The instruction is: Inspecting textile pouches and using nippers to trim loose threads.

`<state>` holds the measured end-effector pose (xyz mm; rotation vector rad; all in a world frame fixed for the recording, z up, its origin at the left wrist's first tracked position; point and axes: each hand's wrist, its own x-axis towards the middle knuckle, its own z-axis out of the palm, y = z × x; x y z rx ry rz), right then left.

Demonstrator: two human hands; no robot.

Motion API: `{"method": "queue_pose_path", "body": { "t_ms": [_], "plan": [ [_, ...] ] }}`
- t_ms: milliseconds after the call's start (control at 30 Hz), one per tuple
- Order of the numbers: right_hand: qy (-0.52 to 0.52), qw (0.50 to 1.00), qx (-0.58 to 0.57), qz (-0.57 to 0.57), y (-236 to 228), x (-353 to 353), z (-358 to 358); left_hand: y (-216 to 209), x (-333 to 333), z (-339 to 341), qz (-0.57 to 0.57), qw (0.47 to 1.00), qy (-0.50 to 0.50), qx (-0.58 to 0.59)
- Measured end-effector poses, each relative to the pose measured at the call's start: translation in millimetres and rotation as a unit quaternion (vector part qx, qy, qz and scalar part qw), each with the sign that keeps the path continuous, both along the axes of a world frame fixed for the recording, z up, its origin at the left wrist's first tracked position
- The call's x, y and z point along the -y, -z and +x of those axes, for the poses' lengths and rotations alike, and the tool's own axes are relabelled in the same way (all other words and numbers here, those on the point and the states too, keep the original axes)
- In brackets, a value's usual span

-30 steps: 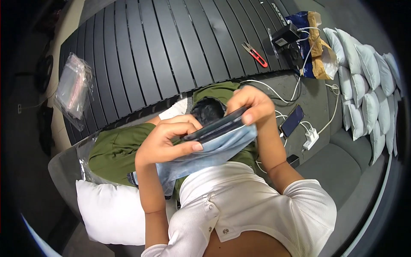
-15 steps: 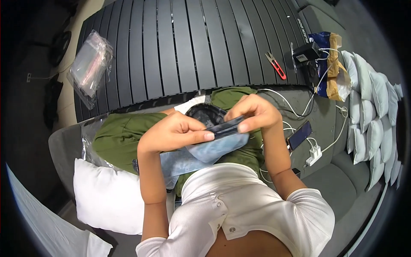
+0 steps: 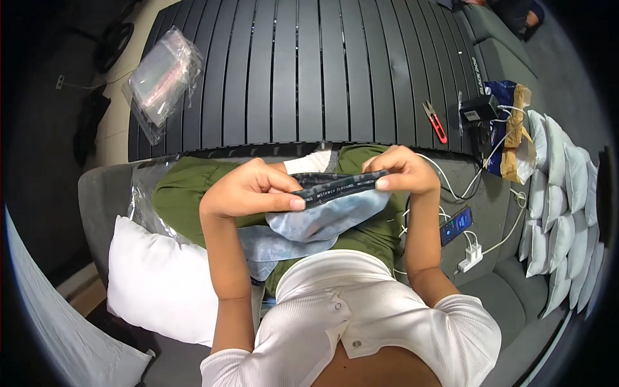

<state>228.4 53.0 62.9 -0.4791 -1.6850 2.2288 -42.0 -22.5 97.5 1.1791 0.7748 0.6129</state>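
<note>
A light blue mottled garment with a dark printed band is stretched between my hands above my lap. My left hand pinches the band's left end, thumb in front and fingers behind. At the other end my right hand grips the band the same way. The band runs nearly straight, with darker patterned cloth showing behind it. More pale blue cloth lies across my green trousers; whether it belongs to the same garment I cannot tell.
Beyond my knees stands a dark slatted table with clear plastic bags and red thread snips. A white pillow lies at my left. On my right are a phone, a white charger, cables and stacked pale cushions.
My hands have moved slightly apart, and the band is now pulled straighter and turned so its printed face shows. The view has shifted; the phone screen is now lit.
</note>
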Motion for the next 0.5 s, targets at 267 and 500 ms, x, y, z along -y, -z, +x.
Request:
{"method": "queue_pose_path", "body": {
  "t_ms": [267,500],
  "plan": [
    [-0.017,0.984,0.15,0.098,41.2,0.0,-51.6,60.1,-20.0,8.8,0.02,0.976,-0.007,-0.215],
    [0.082,0.988,0.094,-0.089,63.6,0.9,-52.3,107.5,-13.0,-22.7,-0.084,0.992,-0.022,-0.089]
  ]
}}
